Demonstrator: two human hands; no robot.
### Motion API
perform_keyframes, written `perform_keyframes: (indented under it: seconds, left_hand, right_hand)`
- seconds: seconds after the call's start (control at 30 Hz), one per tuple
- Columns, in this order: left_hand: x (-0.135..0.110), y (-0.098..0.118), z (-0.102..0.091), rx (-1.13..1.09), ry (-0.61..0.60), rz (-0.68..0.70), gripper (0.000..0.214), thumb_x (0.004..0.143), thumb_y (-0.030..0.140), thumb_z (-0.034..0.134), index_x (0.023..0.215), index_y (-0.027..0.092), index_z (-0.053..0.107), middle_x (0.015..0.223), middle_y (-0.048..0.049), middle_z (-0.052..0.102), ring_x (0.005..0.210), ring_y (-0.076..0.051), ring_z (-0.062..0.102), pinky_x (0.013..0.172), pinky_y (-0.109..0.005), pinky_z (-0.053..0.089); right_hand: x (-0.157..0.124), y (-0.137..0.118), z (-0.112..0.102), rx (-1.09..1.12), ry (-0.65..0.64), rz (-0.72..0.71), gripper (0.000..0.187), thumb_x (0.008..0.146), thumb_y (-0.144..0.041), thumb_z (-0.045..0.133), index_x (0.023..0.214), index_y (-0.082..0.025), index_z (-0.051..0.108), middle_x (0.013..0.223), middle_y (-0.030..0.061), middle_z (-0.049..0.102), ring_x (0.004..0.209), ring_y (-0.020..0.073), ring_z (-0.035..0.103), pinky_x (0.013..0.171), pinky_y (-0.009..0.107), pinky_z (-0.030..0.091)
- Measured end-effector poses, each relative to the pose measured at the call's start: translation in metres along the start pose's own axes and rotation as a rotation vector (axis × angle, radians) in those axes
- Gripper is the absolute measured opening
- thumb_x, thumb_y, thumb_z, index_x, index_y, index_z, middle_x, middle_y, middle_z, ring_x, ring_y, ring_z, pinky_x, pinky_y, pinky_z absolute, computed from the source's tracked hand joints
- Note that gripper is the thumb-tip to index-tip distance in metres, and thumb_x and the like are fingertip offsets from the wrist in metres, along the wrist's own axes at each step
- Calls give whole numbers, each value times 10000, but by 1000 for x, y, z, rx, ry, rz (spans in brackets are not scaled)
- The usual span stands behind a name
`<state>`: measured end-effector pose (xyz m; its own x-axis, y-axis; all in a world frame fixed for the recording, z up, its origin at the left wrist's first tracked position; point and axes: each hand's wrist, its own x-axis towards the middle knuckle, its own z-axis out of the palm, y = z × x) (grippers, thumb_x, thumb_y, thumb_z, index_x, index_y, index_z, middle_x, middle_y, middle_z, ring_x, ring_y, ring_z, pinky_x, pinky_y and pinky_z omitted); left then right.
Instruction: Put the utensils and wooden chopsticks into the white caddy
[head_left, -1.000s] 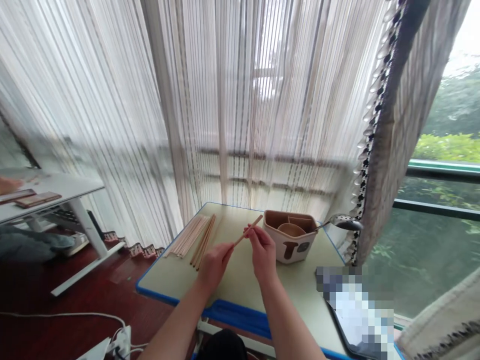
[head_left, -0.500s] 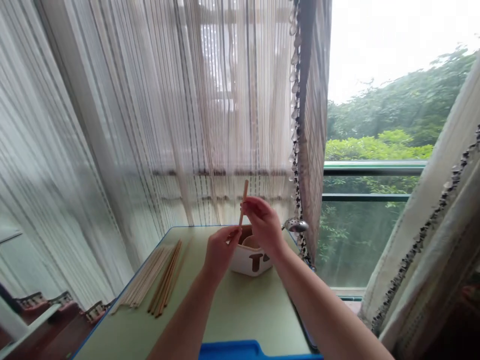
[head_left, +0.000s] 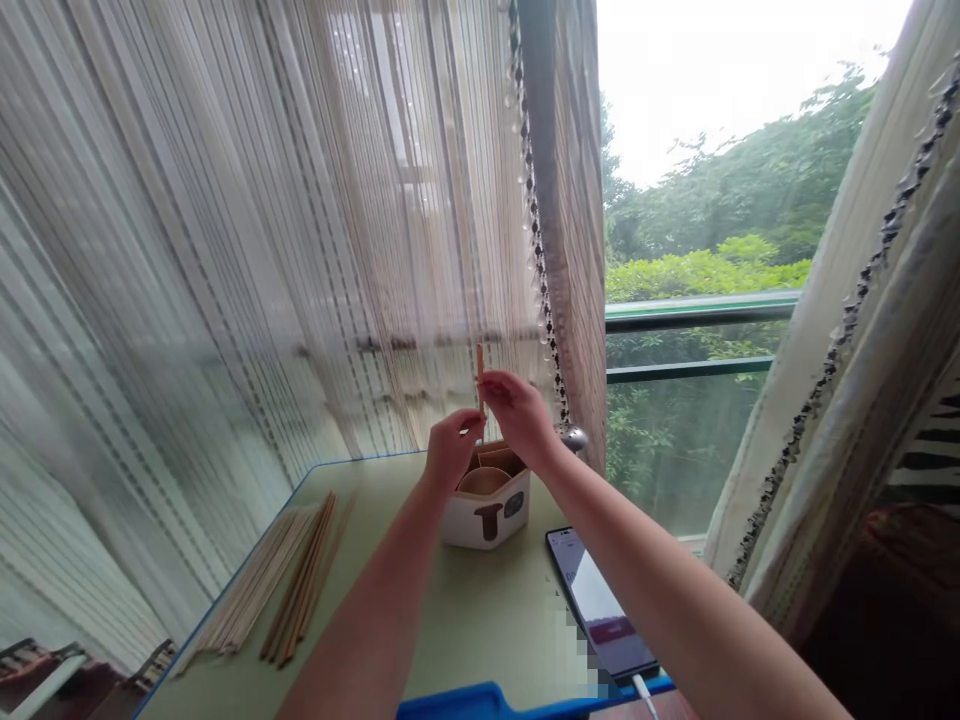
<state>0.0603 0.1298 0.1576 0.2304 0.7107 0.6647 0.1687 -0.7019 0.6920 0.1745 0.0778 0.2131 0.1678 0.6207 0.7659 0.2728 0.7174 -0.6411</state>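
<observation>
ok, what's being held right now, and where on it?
A wooden stick, roughly upright: right hand just below its top end, left hand lower down.

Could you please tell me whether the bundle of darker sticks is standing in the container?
No, the darker sticks lie on the table, left of the container.

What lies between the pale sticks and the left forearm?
The brown sticks: the head view shows them on the tabletop, just right of the pale sticks and left of that forearm.
</observation>
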Motion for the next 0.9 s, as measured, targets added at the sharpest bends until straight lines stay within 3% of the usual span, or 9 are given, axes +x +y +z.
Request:
perform_keyframes:
  seconds: [0.1,0.2,0.57,0.9]
  left_hand:
    - [-1,-9,1,-53,-17,-47,171,756,239,555,875,166,654,756,-24,673,658,-132,630,624,-255,543]
    - [-6,-11,-1,-71,44,-93,184,757,265,561,875,169,664,787,-27,675,659,-131,630,585,-247,555]
    - [-8,8,-1,-88,46,-89,207,777,261,543,909,163,668,817,-37,674,711,-144,627,553,-237,553]
    - [-14,-6,-2,155,60,-12,162,761,176,558,868,186,680,830,-31,693,752,-153,633,725,-280,515]
  right_hand:
    - [-4,3,0,-27,3,14,149,773,-280,536,875,-220,626,848,28,655,795,152,610,733,285,481]
    - [-5,3,1,-20,-2,28,140,767,-268,540,867,-221,626,835,25,657,783,148,613,709,272,485]
    - [3,-16,10,-67,43,33,143,759,-291,557,844,-213,643,814,39,666,765,163,618,704,289,485]
    - [-1,6,16,-66,25,74,157,754,-304,547,845,-217,642,791,32,669,748,163,617,685,288,477]
